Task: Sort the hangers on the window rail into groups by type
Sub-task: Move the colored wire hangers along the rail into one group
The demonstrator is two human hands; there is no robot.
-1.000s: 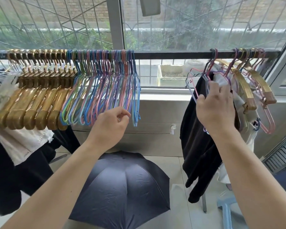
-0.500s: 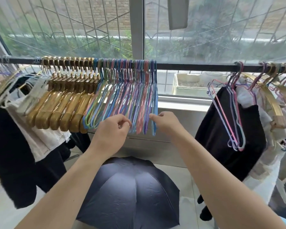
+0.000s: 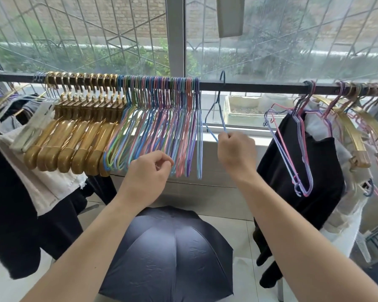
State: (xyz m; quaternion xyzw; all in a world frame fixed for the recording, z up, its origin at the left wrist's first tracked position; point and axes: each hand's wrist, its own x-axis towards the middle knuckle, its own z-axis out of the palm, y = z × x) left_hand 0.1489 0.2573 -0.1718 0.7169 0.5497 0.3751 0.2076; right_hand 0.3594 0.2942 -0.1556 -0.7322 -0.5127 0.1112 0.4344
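Behind the black window rail (image 3: 249,86) stood a barred window, with an open dark umbrella (image 3: 168,253) on the floor below. On the left of the rail, most sorting looked done: gold hangers (image 3: 79,136) sat packed together, with the coloured wire hangers (image 3: 159,127) bunched just to their right. One dark blue wire hanger (image 3: 218,105) hung apart, near that bunch; the right hand (image 3: 236,153) pinched its lower bar in curled fingers. The left hand (image 3: 148,177), fingers curled, touched the bunch's lower ends; whether it actually gripped a wire could not be told. Still left, by my judgement, was the mixed cluster (image 3: 347,118) on the right, gold and wire hangers tangled among a black garment (image 3: 301,171) and pale clothes. Its far end was cut off, as were hangers at the left edge.
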